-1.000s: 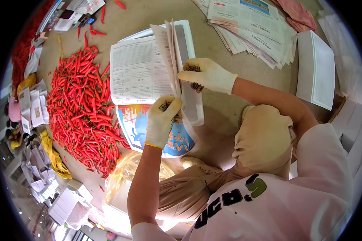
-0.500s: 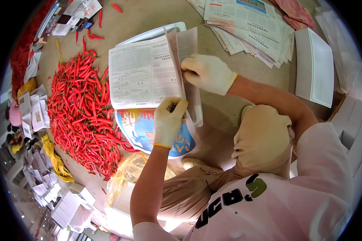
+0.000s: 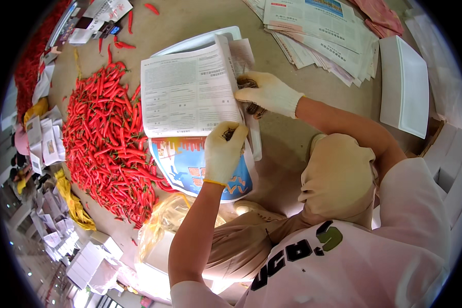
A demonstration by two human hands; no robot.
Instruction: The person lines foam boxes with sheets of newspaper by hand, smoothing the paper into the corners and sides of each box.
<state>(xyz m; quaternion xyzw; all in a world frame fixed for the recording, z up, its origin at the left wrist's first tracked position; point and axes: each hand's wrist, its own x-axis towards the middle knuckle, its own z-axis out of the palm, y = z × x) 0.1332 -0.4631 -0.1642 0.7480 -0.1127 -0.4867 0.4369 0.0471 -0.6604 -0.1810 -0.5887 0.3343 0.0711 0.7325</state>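
A printed newspaper [image 3: 182, 95] is spread over a white foam box [image 3: 205, 38], whose rim shows at the far side and along the right. The sheet's near part carries a blue and orange picture. My left hand [image 3: 225, 154], in a white knit glove with a dark palm, pinches the paper near its lower right corner. At the right edge my gloved right hand [image 3: 269, 95] grips the sheets, thumb on top and dark-coated fingers curled beside and beneath. The inside of the box is hidden under the paper.
Left of the box lies a big heap of red chili peppers [image 3: 108, 149]. Stacked newspapers [image 3: 318, 38] are at the far right, near an upright white foam box [image 3: 404, 87]. A clear plastic bag [image 3: 164, 218] sits by my left forearm. Yellow sacking [image 3: 73, 203] lies further left.
My right hand has turned and opened out from a fist-like pinch, its thumb now on the paper's edge and its fingers around it. My left hand has shifted slightly right, still holding the paper.
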